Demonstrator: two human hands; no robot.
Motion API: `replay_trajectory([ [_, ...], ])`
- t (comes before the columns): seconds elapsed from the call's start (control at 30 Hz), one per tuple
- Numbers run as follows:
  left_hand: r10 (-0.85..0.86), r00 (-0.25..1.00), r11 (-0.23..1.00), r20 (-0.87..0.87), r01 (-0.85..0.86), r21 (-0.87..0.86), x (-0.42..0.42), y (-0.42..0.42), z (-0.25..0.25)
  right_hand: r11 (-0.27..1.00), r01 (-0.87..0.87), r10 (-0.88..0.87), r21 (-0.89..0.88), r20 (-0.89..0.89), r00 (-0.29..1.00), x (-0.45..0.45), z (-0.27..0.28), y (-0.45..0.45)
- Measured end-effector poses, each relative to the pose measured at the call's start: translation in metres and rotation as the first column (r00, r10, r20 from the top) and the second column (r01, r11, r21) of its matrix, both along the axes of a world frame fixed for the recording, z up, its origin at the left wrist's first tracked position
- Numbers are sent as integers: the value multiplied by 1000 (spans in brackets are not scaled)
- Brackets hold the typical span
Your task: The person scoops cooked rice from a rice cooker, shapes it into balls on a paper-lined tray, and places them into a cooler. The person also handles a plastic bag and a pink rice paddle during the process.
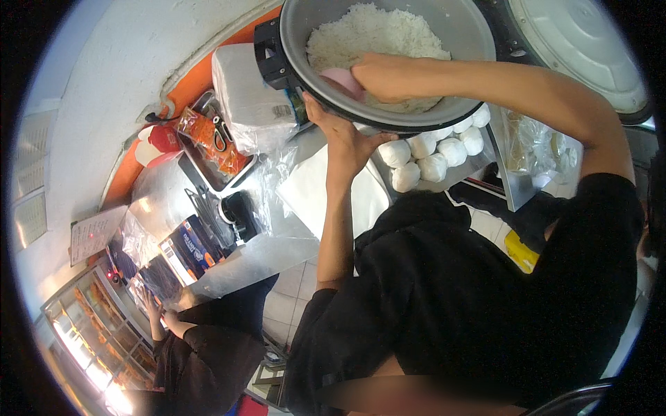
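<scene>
A large metal rice cooker pot (471,36) with a dark rim holds white cooked rice (380,31). Inside it, my right hand (385,78) is closed round a pink scoop or bowl (343,82), which is pressed into the rice. My left hand (343,130) supports the pot's lower rim from outside, fingers and thumb spread against it. Just below the pot, several round white wrapped bundles (432,167) sit together on a metal tray. White paper sheets (333,192) lie on the steel counter under my left forearm.
A plastic-wrapped white pack (250,99) stands left of the pot, beside a metal tray (208,179) with orange packets and scissors (220,136). Boxes (192,247) line the counter. A co-worker in black (208,359) stands at lower left. The round cooker lid (577,47) is at upper right.
</scene>
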State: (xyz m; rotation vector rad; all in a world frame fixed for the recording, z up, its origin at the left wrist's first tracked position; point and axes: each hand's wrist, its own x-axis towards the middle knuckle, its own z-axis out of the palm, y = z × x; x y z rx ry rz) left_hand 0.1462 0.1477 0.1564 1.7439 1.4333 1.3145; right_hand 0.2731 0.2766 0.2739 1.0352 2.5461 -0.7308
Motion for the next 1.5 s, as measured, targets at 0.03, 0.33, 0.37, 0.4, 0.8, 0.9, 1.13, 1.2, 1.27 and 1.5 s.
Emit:
replay_trajectory([
  [0.03, -1, 998, 1000, -56, 1, -2, -1, -1, 1, 1000, -14, 14, -2, -38, 999, 8, 5, -5],
  [0.33, 17, 1000, 994, -13, -15, 105, -4, -2, 4, 859, 340, -383, -382, -41, 923, 40, 48, 4],
  [0.37, -21, 998, 996, -59, 26, 88, -20, -10, 5, 774, 387, -478, -501, -60, 876, 47, 41, 9],
  [0.4, -82, 991, 996, -107, 85, 19, -41, -21, 5, 669, 424, -575, -611, -63, 816, 55, 36, 10],
  [0.8, 97, 831, 924, -548, -280, -262, -146, -212, -153, -371, 48, -865, -928, 364, 345, 22, -75, -245],
  [0.9, 112, 825, 914, -553, -304, -267, -152, -218, -161, 751, 360, -639, -553, -473, 607, -34, -211, -267],
  [1.13, 144, 785, 921, -603, -329, -208, -146, -215, -175, 954, 299, -298, -11, -130, 946, -58, -211, -266],
  [1.2, 167, 757, 927, -632, -339, -160, -145, -212, -176, 959, 285, -274, -5, -287, 918, -45, -209, -270],
  [1.27, 194, 720, 927, -666, -357, -116, -139, -218, -177, 929, 364, -351, -66, -468, 811, -43, -160, -273],
  [1.5, 242, 965, 927, -105, -262, -267, -137, -206, -154, 700, 682, -324, 214, -755, 570, 16, 26, -173],
])
